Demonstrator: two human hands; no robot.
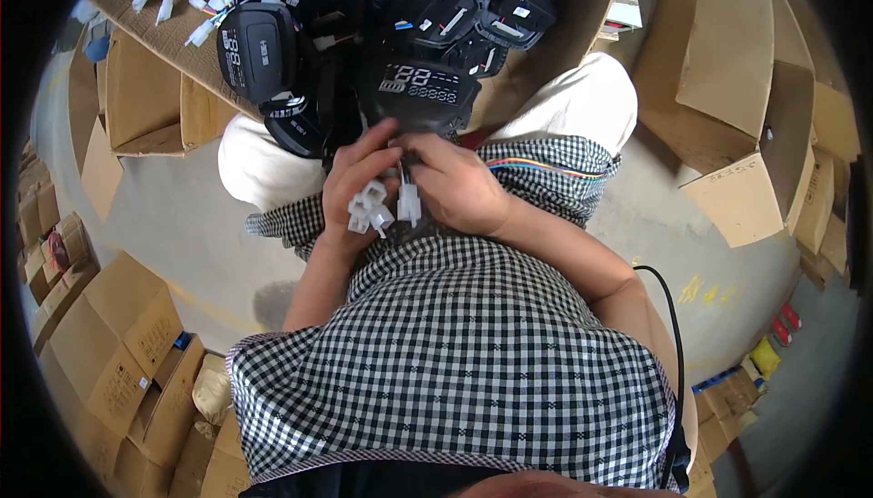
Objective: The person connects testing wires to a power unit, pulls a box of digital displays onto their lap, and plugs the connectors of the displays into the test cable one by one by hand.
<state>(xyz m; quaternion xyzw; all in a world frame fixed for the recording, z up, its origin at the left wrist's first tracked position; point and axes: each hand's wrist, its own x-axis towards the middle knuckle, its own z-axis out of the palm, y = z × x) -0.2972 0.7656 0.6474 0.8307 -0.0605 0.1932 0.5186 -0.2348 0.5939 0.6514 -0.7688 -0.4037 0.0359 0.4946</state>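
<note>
Over my lap, my two hands meet just in front of a black display unit (pixel 423 93) with a segmented readout on its face. My left hand (pixel 350 175) is closed round wires, and a cluster of white plastic connectors (pixel 368 209) hangs at its palm. Fingers bent, my right hand (pixel 459 184) pinches a wire lead; a single white connector (pixel 408 205) dangles between the hands. The fingertips overlap, so the exact grip on the wires is partly hidden. Along my right thigh lies a strand of multicoloured wires (pixel 546 169).
An open cardboard box (pixel 195 66) before me holds a pile of black display units (pixel 259 52) with loose leads and white connectors. Open cartons stand at left (pixel 150 98), right (pixel 737 52) and lower left (pixel 118 380). A black cable (pixel 675 316) runs past my right arm.
</note>
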